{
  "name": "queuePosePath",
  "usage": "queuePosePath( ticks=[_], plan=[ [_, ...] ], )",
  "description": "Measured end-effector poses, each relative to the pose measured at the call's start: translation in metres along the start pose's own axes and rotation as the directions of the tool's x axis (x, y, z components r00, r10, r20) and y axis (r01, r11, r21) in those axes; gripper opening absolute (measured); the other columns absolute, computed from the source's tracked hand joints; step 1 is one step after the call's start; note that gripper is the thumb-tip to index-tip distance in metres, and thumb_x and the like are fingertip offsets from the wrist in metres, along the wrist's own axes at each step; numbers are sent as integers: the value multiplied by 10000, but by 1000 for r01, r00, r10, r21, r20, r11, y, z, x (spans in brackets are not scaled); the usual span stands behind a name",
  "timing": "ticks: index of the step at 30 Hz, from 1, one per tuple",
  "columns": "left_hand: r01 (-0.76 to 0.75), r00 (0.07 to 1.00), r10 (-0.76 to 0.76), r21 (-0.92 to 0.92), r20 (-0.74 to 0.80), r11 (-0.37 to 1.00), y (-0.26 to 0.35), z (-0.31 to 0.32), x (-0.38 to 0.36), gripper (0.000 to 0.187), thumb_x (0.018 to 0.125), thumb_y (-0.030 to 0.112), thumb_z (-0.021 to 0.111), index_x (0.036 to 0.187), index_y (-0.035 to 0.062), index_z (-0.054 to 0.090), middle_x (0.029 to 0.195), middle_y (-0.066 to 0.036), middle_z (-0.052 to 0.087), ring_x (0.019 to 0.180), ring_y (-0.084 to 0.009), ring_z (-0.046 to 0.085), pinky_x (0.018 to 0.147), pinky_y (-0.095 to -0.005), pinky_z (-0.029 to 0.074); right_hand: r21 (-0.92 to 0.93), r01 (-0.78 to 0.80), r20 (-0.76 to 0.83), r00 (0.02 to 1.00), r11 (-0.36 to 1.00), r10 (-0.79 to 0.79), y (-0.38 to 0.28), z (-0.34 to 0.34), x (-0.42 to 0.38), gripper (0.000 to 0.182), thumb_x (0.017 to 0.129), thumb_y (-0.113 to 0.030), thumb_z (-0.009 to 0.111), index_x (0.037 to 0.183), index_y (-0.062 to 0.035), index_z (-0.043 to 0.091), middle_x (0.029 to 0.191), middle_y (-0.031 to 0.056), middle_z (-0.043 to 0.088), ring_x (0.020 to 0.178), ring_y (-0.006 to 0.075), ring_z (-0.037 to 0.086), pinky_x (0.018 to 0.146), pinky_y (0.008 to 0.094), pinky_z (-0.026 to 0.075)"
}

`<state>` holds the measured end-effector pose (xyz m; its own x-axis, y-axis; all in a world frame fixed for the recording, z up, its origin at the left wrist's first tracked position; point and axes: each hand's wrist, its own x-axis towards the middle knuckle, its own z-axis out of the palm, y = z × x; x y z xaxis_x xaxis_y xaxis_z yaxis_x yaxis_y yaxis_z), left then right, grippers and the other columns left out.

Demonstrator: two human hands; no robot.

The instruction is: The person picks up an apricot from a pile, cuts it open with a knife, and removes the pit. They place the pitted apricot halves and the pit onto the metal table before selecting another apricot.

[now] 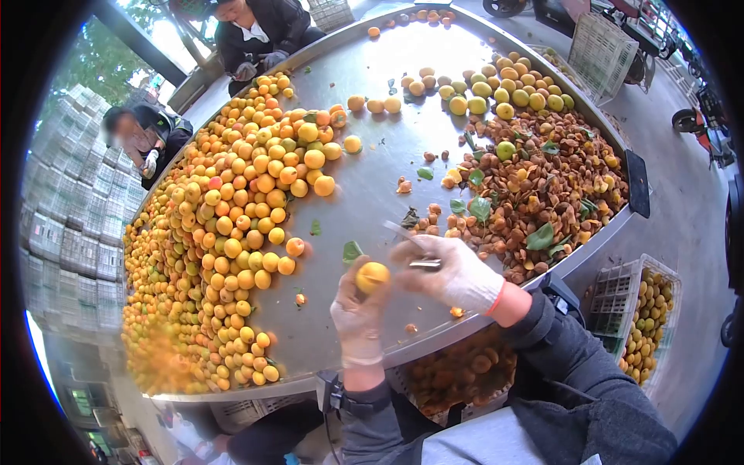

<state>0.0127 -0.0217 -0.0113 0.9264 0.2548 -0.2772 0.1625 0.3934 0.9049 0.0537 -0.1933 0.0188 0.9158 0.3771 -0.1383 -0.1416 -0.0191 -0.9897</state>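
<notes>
My left hand, in a white glove, is closed around a yellow-orange apricot, with a dark line showing across the fruit. Close beside it, my right hand, also gloved, grips a small knife; its thin blade sticks out at the upper left, and a piece of shiny metal shows below the fingers. Both hands are over the near edge of the metal table. A green leaf lies just behind the left hand.
A large heap of apricots covers the table's left side. At the right lie brown pits and scraps, with greener fruit behind. A crate of fruit stands at the lower right. Two people work along the far left edge.
</notes>
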Motion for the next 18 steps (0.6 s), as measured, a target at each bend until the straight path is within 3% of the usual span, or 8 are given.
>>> queuePosePath(
  ticks=[2, 4, 7, 10, 12, 14, 16, 18],
  plan=[
    [-517, 846, 444, 657, 296, 549, 3, 17, -13, 445, 800, 89, 746, 1203, 34, 567, 1022, -66, 635, 936, -199, 634, 840, -294, 500, -150, 157, -58, 984, 976, -168, 5, 8, 1, 293, 779, -172, 708, 1018, -12, 652, 856, 66, 665, 773, 152, 610, 743, 302, 499],
    [-593, 793, 495, 633, 355, 497, -8, 14, -11, 406, 842, 53, 678, 1231, 53, 562, 1095, -104, 651, 946, -209, 643, 841, -290, 508, -150, 110, 8, 994, 982, -110, 4, -2, 4, 335, 769, -192, 725, 1030, 0, 642, 856, 76, 664, 802, 161, 611, 772, 303, 495],
    [-564, 825, 439, 483, 355, 670, -13, 8, -10, 420, 812, 102, 729, 1195, 26, 575, 1035, -88, 633, 921, -201, 641, 833, -291, 498, -195, 146, 133, 984, 970, -121, 3, -6, 8, 338, 781, -213, 719, 1038, -7, 644, 837, 59, 663, 780, 143, 615, 744, 283, 502],
    [-336, 940, 274, 420, 201, 843, -9, 5, -13, 419, 884, 225, 660, 1231, 21, 543, 1028, -113, 640, 808, -202, 654, 760, -302, 530, 108, -46, 129, 991, 993, 32, -4, -4, 5, 307, 801, -220, 697, 1025, -16, 650, 798, 38, 656, 674, 102, 605, 640, 240, 503],
    [-106, 977, 115, -62, 179, 992, 4, -4, -9, 488, 950, 379, 541, 1278, 21, 497, 962, -122, 648, 671, -189, 632, 648, -298, 543, 101, -181, 128, 977, 978, 168, -13, -10, 3, 348, 821, -256, 674, 1071, -16, 646, 776, 41, 655, 598, 93, 594, 551, 217, 493],
    [-76, 986, 95, -137, 139, 988, 1, 1, -7, 543, 950, 451, 498, 1286, 24, 485, 923, -121, 647, 641, -177, 617, 600, -292, 534, 125, -191, 153, 973, 974, 171, -12, -14, 2, 316, 819, -204, 670, 1099, -59, 656, 730, 7, 647, 509, 47, 549, 463, 186, 445],
    [-44, 993, 66, -219, 95, 975, -3, -3, -7, 603, 951, 522, 455, 1295, 27, 473, 884, -120, 645, 611, -165, 601, 551, -285, 525, -92, -151, 463, 869, 984, 177, -9, -28, -2, 342, 813, -198, 674, 1136, -86, 662, 737, 5, 657, 517, 47, 555, 466, 187, 447],
    [22, 986, 34, -332, 162, 943, -3, -12, -2, 635, 933, 557, 470, 1285, 29, 482, 834, -110, 633, 573, -155, 584, 500, -270, 502, -102, -108, 423, 895, 989, 141, -2, -30, -7, 320, 805, -171, 676, 1114, -86, 675, 744, 9, 661, 517, 47, 551, 464, 190, 442]
  ],
)
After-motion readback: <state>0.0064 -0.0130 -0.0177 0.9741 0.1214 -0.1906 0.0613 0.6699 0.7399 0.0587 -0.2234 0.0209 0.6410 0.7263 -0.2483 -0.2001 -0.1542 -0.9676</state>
